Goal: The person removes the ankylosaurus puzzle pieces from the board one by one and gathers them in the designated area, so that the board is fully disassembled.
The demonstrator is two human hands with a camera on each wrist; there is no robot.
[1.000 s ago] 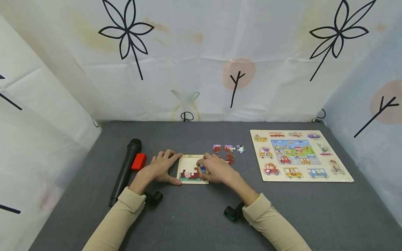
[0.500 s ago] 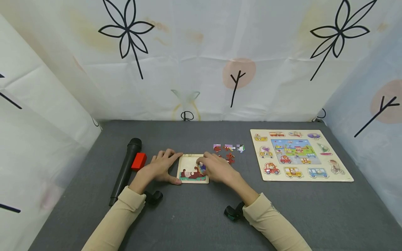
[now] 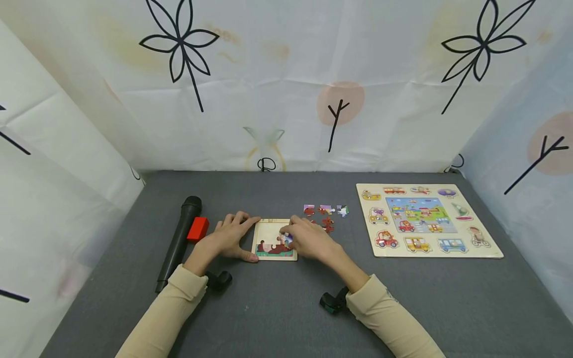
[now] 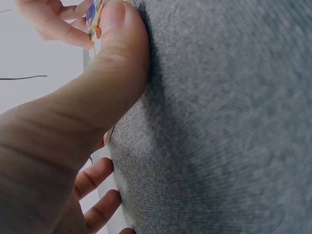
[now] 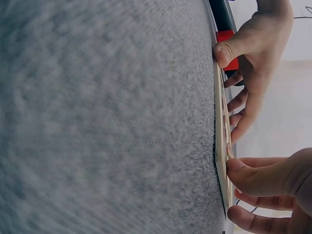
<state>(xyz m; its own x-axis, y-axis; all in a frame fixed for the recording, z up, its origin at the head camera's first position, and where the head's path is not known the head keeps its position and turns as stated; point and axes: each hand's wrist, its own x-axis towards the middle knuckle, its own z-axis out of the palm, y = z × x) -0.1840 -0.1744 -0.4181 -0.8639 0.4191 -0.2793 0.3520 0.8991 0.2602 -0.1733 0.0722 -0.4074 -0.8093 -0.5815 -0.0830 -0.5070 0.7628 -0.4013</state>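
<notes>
A small wooden puzzle tray (image 3: 268, 228) lies in the middle of the table, with brown and green pieces (image 3: 274, 248) along its near side. My left hand (image 3: 228, 237) rests at its left side, thumb and index finger spread to the two left corners. Over the tray's right part, my right hand (image 3: 309, 242) pinches a colourful puzzle piece (image 3: 287, 239), mostly hidden by the fingers in the head view. In the left wrist view that puzzle piece (image 4: 91, 18) shows purple and yellow at the right fingertips. Several loose puzzle pieces (image 3: 327, 210) lie just beyond my right hand.
A black microphone (image 3: 179, 243) lies at the left, with a red block (image 3: 198, 229) touching or close beside it. A large wooden picture board (image 3: 488, 251) with vehicle shapes lies at the right. White patterned cloth (image 3: 286, 99) hangs behind the grey table (image 3: 277, 318).
The piece under my right fingers has turned or shifted slightly within the tray. Both hands otherwise stay where they were, and the loose pieces have not moved.
</notes>
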